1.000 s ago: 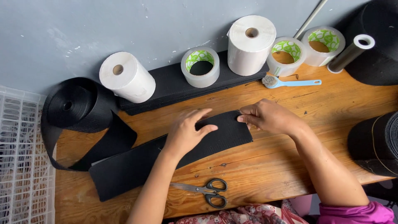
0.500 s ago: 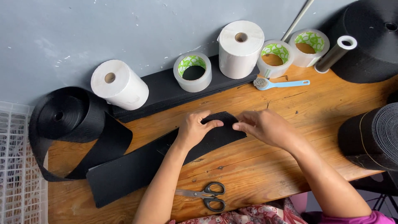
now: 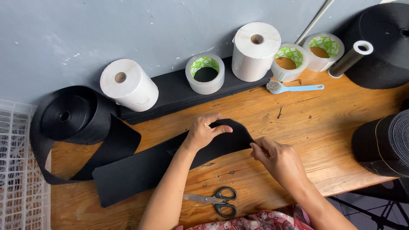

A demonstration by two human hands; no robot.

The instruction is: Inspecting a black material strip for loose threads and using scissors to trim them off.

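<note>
Both hands (image 3: 238,142) on black strip (image 3: 145,170) (end lifted)

light: bright, even daylight | shadows: soft | focus: sharp | edges: slight wide-angle bend

Long black fabric strip (image 3: 140,170) lies across wooden table (image 3: 341,110), w/ both hands on its right end: left hand (image 3: 203,133) behind, right hand (image 3: 277,158) to the right. Black-handled scissors (image 3: 215,201) in front. Black webbing roll (image 3: 70,117) far left; white paper roll (image 3: 128,85) behind strip.
</note>
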